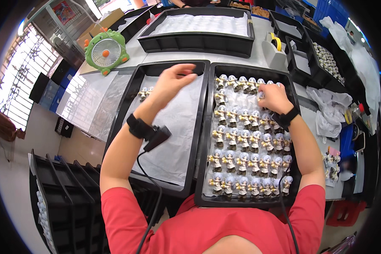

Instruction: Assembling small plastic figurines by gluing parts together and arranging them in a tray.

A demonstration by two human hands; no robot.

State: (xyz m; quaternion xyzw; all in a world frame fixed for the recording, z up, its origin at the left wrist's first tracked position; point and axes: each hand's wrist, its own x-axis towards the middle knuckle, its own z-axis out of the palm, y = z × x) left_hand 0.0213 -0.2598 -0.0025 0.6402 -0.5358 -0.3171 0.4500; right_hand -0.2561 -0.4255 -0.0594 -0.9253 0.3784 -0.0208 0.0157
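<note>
Six rows of small pale-haired figurines stand in the right-hand black tray, just in front of the person. The right hand is over the second row from the far edge, toward its right end, palm down, with thumb and fingers drawn narrow around a single figurine that sits right at the fingertips; whether it is gripped or only touched, I cannot tell. Left of that hand, bare lining shows along the row as far as one figurine at the left end.

The left hand hangs over the far part of the left-hand black tray, half curled, thumb and fingers apart, nothing visible in it. Just left of its wrist, a small group of figurines lies on white paper, partly hidden by the forearm.
</note>
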